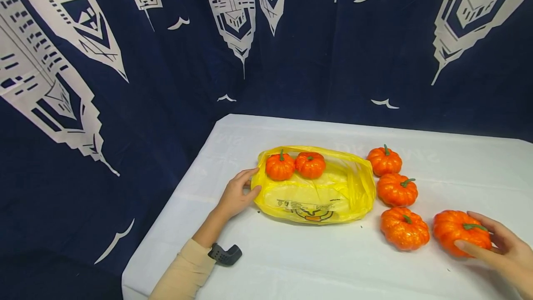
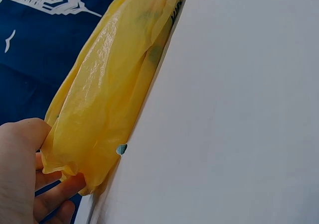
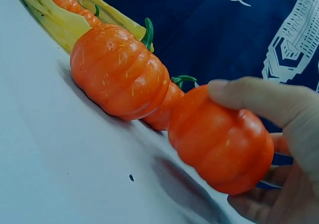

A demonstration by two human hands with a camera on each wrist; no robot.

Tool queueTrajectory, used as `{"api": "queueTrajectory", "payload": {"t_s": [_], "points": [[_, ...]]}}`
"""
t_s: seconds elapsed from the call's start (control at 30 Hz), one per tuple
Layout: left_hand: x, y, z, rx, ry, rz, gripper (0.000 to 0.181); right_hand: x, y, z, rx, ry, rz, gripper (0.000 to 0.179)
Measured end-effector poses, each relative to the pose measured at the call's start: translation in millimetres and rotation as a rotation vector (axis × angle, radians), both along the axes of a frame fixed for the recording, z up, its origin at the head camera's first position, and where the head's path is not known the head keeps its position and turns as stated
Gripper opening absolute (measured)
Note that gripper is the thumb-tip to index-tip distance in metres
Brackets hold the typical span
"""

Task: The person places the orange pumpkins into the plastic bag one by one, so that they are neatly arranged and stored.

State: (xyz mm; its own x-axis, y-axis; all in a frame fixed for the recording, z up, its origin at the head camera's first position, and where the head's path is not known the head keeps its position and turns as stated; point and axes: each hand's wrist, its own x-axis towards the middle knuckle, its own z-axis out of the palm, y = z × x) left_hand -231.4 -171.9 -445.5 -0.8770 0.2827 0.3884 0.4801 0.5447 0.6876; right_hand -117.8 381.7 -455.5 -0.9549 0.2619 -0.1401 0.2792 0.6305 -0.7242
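We are grasping a ribbed, green-stemmed orange pumpkin (image 1: 454,231) in our right hand (image 1: 510,249) above the white-covered table (image 1: 325,263), right of a crinkled yellow plastic bag (image 1: 308,193) our left hand (image 1: 236,194) is pinching.

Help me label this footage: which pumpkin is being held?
The rightmost pumpkin in the head view, gripped by the right hand; three others rest on the table outside the yellow bag, two lie inside it.
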Motion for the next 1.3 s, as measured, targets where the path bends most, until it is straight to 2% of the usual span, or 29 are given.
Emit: {"api": "queueTrajectory", "payload": {"t_s": [0.23,0.47,0.63,0.77,1.03,1.3], "points": [[0.4,0.8,1.4,0.0,-0.009,0.006,0.052,1.3,-12.6,18.4,-0.029,0.049,0.025,0.092],[1.2,1.1,1.4,0.006,-0.012,0.006,0.051,-0.5,-13.2,23.4,0.016,0.131,0.078,0.088],[1.7,0.7,1.8,0.006,-0.003,0.005,0.051,-0.4,-20.5,39.1,-0.071,0.197,0.137,0.079],[1.0,0.5,1.3,-0.003,-0.008,0.008,0.051,-2.4,-28.0,48.3,-0.119,0.211,0.162,0.074],[0.5,0.7,0.7,-0.007,-0.015,0.007,0.051,-14.1,-38.5,58.1,-0.102,0.198,0.224,0.076],[1.4,0.1,0.8,0.009,0.007,-0.005,0.05,-22.0,-51.6,66.6,-0.123,0.246,0.319,0.071]]}}
